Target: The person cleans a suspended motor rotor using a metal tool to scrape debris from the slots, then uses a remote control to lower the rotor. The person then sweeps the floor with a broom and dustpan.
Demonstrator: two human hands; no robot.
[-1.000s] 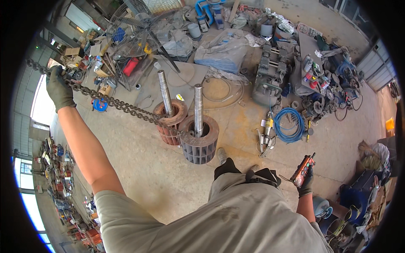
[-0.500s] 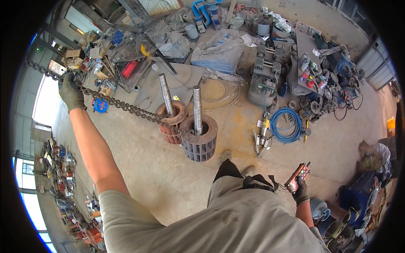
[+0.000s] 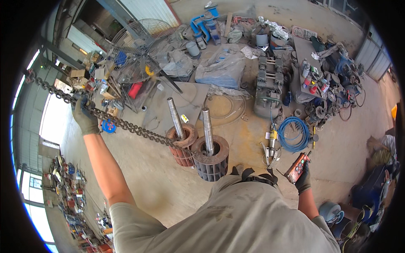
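Chain from the hoist runs slack-ish across the shot, from up high on the left down to the reddish rotor standing on the floor. Left hand, gloved, is wrapped shut around the chain with the arm stretched way out. Right hand, also gloved, is closed on an orange pendant remote down by the hip. Looks like the chain already reaches the rotor, but I can't tell how it's hooked on. Rotor sits flat on the floor, shaft pointing up, touching the darker grey rotor just beside it. So I'd say rigging is about done, and the lift itself hasn't started. Blue hose coil lies nearby.
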